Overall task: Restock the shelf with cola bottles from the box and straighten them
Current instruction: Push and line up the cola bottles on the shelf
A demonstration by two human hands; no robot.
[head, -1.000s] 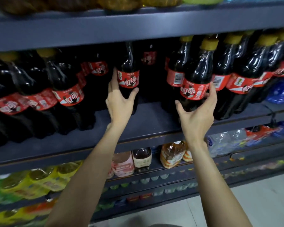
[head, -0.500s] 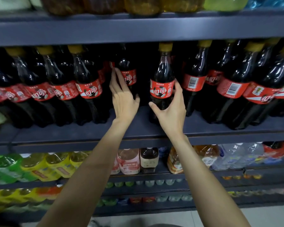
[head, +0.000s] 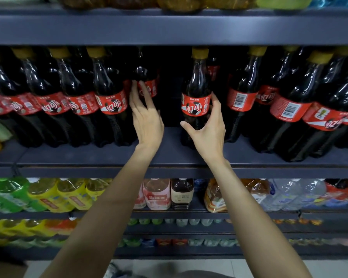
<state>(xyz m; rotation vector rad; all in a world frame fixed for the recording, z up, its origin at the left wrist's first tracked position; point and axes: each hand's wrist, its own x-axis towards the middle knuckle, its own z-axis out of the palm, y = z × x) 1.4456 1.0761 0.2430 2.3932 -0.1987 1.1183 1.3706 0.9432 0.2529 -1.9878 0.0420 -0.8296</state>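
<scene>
On the middle shelf [head: 169, 155], between two packed runs of cola bottles, one front bottle [head: 197, 97] stands alone in the gap, its red label facing out. The right hand [head: 206, 127] cups it from the right, thumb curled under the label on the near side and fingers reaching up along the label's far edge, so the bottle sits in a loose pinch. A second ago that same bottle stood further right, close against the right-hand row [head: 289, 101]; it has been slid leftward into the open stretch. The left hand [head: 147, 115] has gone deeper meanwhile, its straight, spread fingers touching the label of a bottle set back [head: 147, 85] in the dark of the shelf, where before it rested lower on that bottle. Both moves look like straightening: closing the gap and squaring labels. No box is in view, so how much restocking remains I cannot judge.
</scene>
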